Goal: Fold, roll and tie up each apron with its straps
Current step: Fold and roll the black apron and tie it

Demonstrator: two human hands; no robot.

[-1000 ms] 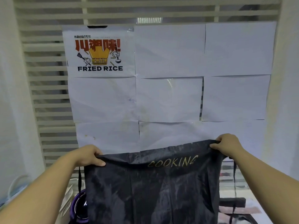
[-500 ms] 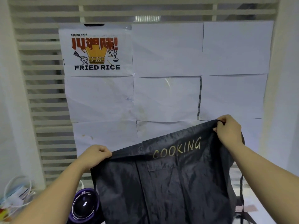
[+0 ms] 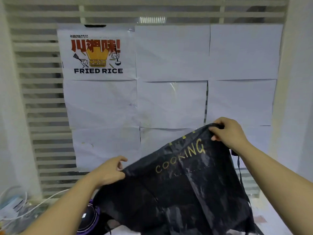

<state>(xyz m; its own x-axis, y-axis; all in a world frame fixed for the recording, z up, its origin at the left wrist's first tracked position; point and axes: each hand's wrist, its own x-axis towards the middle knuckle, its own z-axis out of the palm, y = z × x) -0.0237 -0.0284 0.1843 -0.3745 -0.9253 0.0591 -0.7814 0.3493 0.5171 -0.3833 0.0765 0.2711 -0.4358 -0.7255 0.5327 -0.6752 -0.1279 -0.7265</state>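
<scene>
A black apron (image 3: 183, 189) with gold "COOKING" lettering hangs in the air in front of me, its top edge slanting up to the right. My left hand (image 3: 108, 172) pinches the top left corner, low and near the middle of the view. My right hand (image 3: 227, 133) grips the top right corner, held much higher. A thin black strap (image 3: 239, 168) dangles below my right wrist. The apron's lower part drops out of view at the bottom.
A slatted wall ahead is covered with white paper sheets (image 3: 171, 102) and a "FRIED RICE" poster (image 3: 97, 53). A round purple object (image 3: 89, 217) sits on the table behind the apron at lower left. White cables and clutter (image 3: 15, 206) lie at far left.
The apron was held level a second ago; my right hand has risen and my left hand has dropped and moved inward, tilting the top edge.
</scene>
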